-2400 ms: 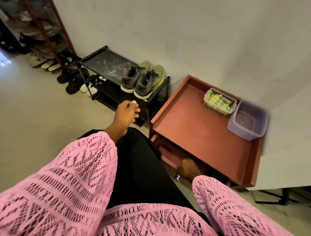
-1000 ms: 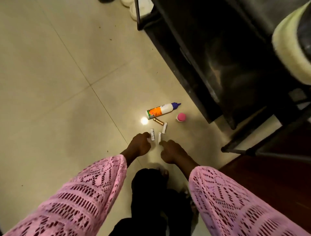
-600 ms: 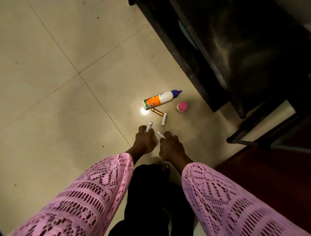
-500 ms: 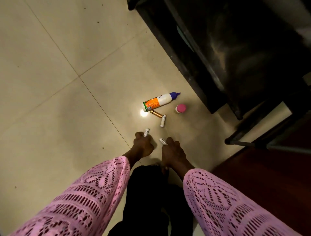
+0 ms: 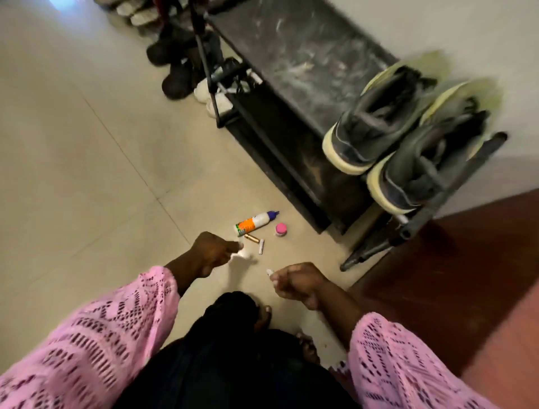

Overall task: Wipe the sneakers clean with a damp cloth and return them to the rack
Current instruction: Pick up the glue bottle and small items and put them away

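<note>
I'm looking at a home entryway: tiled floor [image 5: 87, 146], a black shoe rack [image 5: 291, 58] against the wall, footwear [image 5: 175, 73] lined up beside it.

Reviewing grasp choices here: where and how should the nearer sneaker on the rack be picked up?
Judging by its pose, grip the nearer sneaker at the heel collar, coming from the front: its heel overhangs the rack edge toward the person, opening upward.

Dim, warm indoor light, brightest on the pale floor tiles [image 5: 87, 151] at far left, with a bluish-white glare patch [image 5: 62, 3] at the top edge. Motion blur throughout, heaviest on the sneakers [image 5: 408, 131] up and right of the closed hands and on the pink sleeves [image 5: 96, 335] below. Wide-angle bending of the rack [image 5: 291, 64]; underside lost in deep shadow.
</note>
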